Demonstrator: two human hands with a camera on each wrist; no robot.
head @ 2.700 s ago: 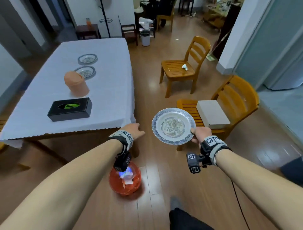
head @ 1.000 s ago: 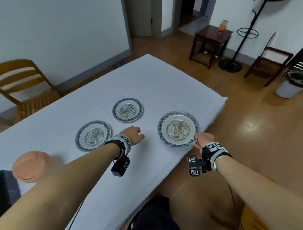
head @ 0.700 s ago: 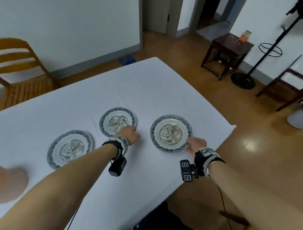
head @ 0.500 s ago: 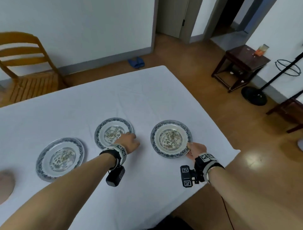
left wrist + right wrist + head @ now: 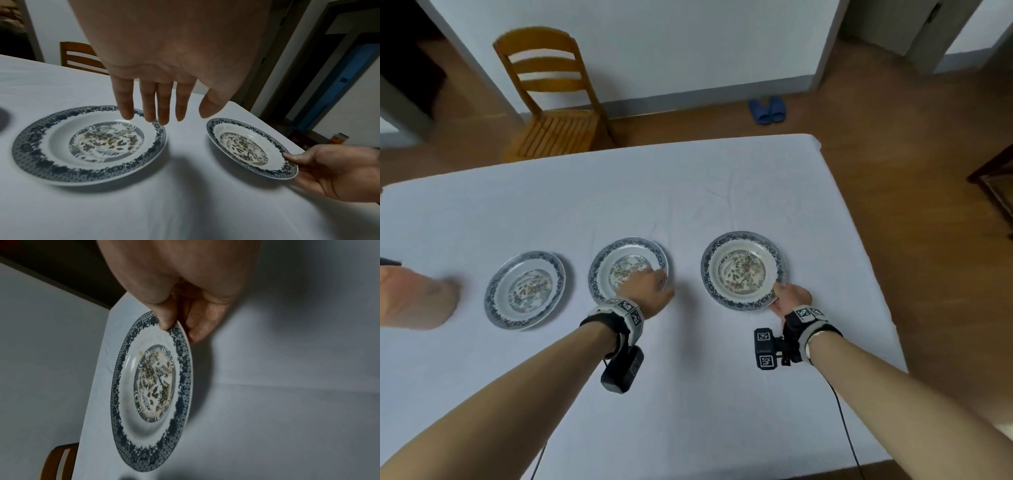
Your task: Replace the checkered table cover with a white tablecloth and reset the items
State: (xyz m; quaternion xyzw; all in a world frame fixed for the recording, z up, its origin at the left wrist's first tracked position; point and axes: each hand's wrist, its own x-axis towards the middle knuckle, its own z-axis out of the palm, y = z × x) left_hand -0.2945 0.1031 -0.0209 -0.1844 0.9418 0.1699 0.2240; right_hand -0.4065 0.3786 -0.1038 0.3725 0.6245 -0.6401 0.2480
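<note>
A white tablecloth (image 5: 688, 192) covers the table. Three blue-rimmed patterned plates lie in a row on it. My right hand (image 5: 789, 299) pinches the near rim of the right plate (image 5: 743, 269) (image 5: 152, 391) (image 5: 249, 146), thumb on top and fingers under; the plate sits on or just above the cloth. My left hand (image 5: 650, 291) (image 5: 162, 104) hovers with straight fingers over the near right rim of the middle plate (image 5: 619, 265) (image 5: 88, 142), holding nothing. The left plate (image 5: 525, 289) lies alone.
An orange-pink lidded container (image 5: 412, 296) stands at the table's left edge. A wooden chair (image 5: 548, 92) stands behind the table by the wall. Blue slippers (image 5: 767, 109) lie on the wooden floor. The table's right edge is close to the right plate.
My right hand carried the plate from beside a chair to the table and lowered it onto the cloth to the right of the other two. My left hand moved over the middle plate.
</note>
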